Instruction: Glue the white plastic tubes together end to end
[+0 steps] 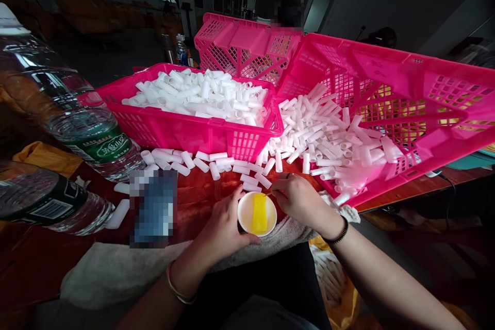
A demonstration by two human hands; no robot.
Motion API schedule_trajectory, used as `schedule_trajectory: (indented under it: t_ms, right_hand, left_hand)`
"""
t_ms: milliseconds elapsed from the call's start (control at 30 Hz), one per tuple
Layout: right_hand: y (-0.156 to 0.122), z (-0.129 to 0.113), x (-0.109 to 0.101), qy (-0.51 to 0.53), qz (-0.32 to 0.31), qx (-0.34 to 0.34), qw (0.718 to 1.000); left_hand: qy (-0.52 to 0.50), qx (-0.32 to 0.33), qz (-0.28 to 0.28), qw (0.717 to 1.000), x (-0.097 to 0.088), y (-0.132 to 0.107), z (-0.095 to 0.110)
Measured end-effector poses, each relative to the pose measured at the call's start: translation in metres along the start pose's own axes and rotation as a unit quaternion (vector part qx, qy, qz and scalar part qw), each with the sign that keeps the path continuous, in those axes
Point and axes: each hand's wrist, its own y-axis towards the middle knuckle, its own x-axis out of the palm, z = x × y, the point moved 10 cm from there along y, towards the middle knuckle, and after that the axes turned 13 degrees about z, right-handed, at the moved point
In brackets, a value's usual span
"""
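Observation:
My left hand [223, 224] is closed round the side of a small white cup [244, 212], its thumb along the near rim and its fingers at the far left side. Inside the cup lies a bright yellow oblong piece [259, 216], perhaps food; its kind cannot be made out. A thin brownish stick [268, 194] is pinched in my right hand [297, 197] just right of the cup. Its tip reaches the top end of the yellow piece. Short white plastic tubes [251, 179] lie on the table just beyond the cup.
A pink basket [185, 136] heaped with white tubes stands behind. Right of it, a tipped pink basket [386, 56] spills more tubes. Large water bottles [96, 139] and a blurred dark rectangle [153, 209] are at left. Grey cloth [286, 237] covers the red table's [193, 221] front edge.

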Motion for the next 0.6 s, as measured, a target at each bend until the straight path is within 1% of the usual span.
schedule_trajectory:
  t_ms: [67,100,167,267,333,367,400,467,533,567,600]
  right_hand:
    - [0.006,-0.01,-0.005,-0.03,-0.002,-0.029,0.999]
    - [0.008,-0.016,-0.004,-0.049,-0.011,-0.044,0.998]
    - [0.011,-0.026,0.007,-0.088,-0.048,-0.073,0.992]
    - [0.01,-0.039,0.03,-0.129,-0.102,-0.105,0.981]
    - [0.009,-0.043,0.036,-0.134,-0.117,-0.11,0.978]
    - [0.009,-0.041,0.035,-0.127,-0.118,-0.104,0.979]
    - [0.009,-0.037,0.029,-0.111,-0.111,-0.092,0.983]
    - [0.013,-0.017,0.006,-0.065,-0.066,-0.043,0.995]
    - [0.018,0.016,-0.025,-0.044,0.013,0.028,0.999]
    - [0.019,0.034,-0.038,-0.046,0.05,0.06,0.996]
    - [0.02,0.051,-0.047,-0.054,0.074,0.085,0.992]
  left_hand:
    - [-0.003,0.009,0.004,1.0,0.001,0.001,0.0]
    - [-0.004,0.014,0.005,1.0,0.001,0.002,0.0]
    - [-0.004,0.021,0.005,1.0,0.003,0.003,-0.001]
    - [0.005,0.021,-0.004,1.0,0.007,0.001,-0.001]
    - [0.013,0.024,-0.015,1.0,0.007,-0.001,0.001]
    - [0.017,0.029,-0.015,0.999,0.005,-0.002,0.003]
    - [0.024,0.035,-0.009,0.999,-0.001,-0.001,0.004]
    - [0.055,0.039,0.034,0.997,-0.024,0.008,0.003]
    - [0.116,0.038,0.086,0.989,-0.054,0.025,-0.004]
    - [0.154,0.043,0.098,0.982,-0.066,0.036,-0.009]
    - [0.188,0.056,0.086,0.977,-0.072,0.048,-0.013]
